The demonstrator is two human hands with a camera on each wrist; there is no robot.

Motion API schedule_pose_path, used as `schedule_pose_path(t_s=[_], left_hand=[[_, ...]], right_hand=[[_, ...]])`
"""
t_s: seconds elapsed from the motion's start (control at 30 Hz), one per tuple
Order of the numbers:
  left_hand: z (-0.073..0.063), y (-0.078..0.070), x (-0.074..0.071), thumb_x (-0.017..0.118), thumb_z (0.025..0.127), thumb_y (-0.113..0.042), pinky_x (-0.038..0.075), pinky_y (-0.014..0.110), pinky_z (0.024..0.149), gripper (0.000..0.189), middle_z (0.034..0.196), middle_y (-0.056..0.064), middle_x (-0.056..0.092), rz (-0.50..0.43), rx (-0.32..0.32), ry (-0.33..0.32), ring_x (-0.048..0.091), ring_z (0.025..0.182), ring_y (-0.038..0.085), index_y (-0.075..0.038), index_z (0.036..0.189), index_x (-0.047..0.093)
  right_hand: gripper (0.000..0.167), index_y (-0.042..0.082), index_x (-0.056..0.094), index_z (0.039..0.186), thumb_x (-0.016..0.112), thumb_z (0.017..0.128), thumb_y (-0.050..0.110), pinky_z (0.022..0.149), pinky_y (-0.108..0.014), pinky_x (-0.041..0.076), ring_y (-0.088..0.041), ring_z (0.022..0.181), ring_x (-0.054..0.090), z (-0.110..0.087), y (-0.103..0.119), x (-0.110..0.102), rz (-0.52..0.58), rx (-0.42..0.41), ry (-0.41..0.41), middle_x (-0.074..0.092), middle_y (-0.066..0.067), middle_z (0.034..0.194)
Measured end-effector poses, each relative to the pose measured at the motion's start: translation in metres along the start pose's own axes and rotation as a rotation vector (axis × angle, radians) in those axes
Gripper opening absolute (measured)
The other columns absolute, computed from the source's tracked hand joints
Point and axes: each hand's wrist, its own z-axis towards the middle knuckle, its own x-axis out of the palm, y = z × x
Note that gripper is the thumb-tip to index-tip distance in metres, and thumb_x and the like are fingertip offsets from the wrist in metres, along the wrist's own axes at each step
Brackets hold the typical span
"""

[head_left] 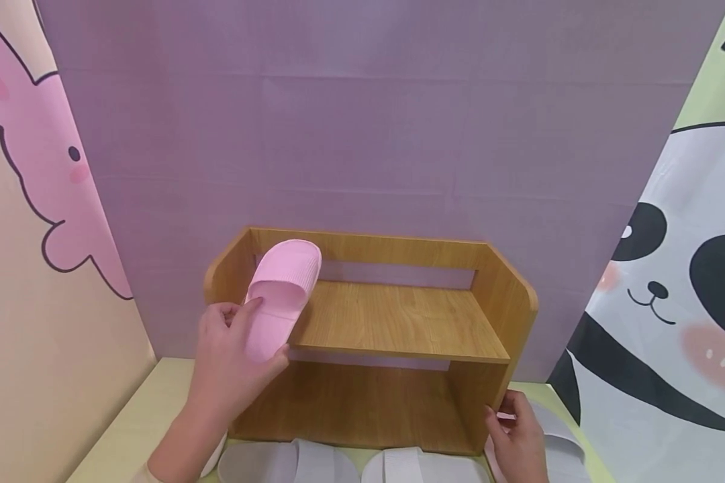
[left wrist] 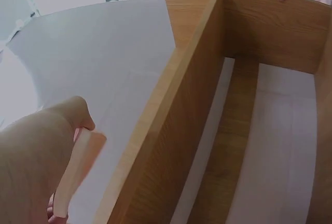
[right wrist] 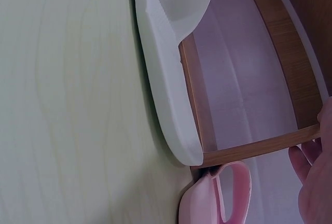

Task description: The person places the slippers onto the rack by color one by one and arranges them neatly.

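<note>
My left hand holds a pink slipper by its heel end, thumb on one edge and fingers on the other. The slipper is raised, toe upward, in front of the left part of a two-tier wooden shelf. In the left wrist view, the slipper shows edge-on beside the shelf. My right hand grips the front edge of the shelf's right side panel, thumb on the near side. In the right wrist view, the right hand's fingers sit at that panel's edge, above another pink slipper.
Two pale slippers, one left and one right, lie along the shelf's front. Another pale slipper is outside its right side. A purple backdrop stands behind, with a rabbit print at left and a panda print at right.
</note>
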Motion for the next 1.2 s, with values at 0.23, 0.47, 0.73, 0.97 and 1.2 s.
schedule_pose_path(t_s=[0.23, 0.47, 0.73, 0.97, 1.2], left_hand=[[0.016, -0.010, 0.003, 0.093, 0.075, -0.040, 0.047, 0.055, 0.091, 0.078, 0.123, 0.024, 0.053, 0.027, -0.021, 0.041, 0.050, 0.116, 0.042, -0.007, 0.142, 0.071], [0.029, -0.020, 0.003, 0.086, 0.082, -0.046, 0.054, 0.058, 0.091, 0.079, 0.128, 0.025, 0.053, 0.071, -0.142, 0.193, 0.048, 0.122, 0.042, -0.007, 0.148, 0.067], [0.032, -0.019, 0.012, 0.083, 0.086, -0.046, 0.053, 0.057, 0.091, 0.068, 0.124, 0.028, 0.053, 0.109, -0.177, 0.239, 0.050, 0.120, 0.045, -0.005, 0.139, 0.071], [0.032, -0.022, 0.012, 0.083, 0.087, -0.047, 0.053, 0.057, 0.090, 0.068, 0.122, 0.030, 0.056, 0.156, -0.203, 0.284, 0.051, 0.117, 0.045, -0.002, 0.137, 0.071], [0.033, -0.023, 0.010, 0.081, 0.088, -0.047, 0.053, 0.057, 0.090, 0.071, 0.123, 0.030, 0.056, 0.174, -0.230, 0.307, 0.051, 0.118, 0.045, -0.001, 0.140, 0.069]], right_hand=[[0.030, 0.006, 0.063, 0.122, 0.077, 0.098, -0.002, 0.077, -0.013, 0.053, -0.004, 0.096, 0.063, 0.002, 0.000, 0.001, 0.004, -0.005, -0.013, 0.072, -0.008, 0.107], [0.030, 0.006, 0.062, 0.123, 0.076, 0.098, -0.002, 0.076, -0.014, 0.053, -0.004, 0.095, 0.063, 0.001, -0.002, 0.000, 0.010, -0.021, -0.013, 0.072, -0.009, 0.108], [0.029, 0.006, 0.063, 0.123, 0.076, 0.098, -0.001, 0.077, -0.016, 0.054, -0.003, 0.096, 0.062, 0.001, -0.001, 0.000, 0.005, -0.003, -0.004, 0.072, -0.008, 0.108], [0.029, 0.006, 0.063, 0.123, 0.075, 0.098, -0.002, 0.077, -0.015, 0.054, -0.004, 0.096, 0.063, 0.002, -0.003, 0.001, 0.004, -0.012, -0.005, 0.072, -0.008, 0.108], [0.030, 0.006, 0.063, 0.123, 0.075, 0.097, -0.002, 0.076, -0.014, 0.054, -0.006, 0.095, 0.064, 0.001, 0.000, 0.001, 0.013, -0.020, -0.005, 0.072, -0.010, 0.108]])
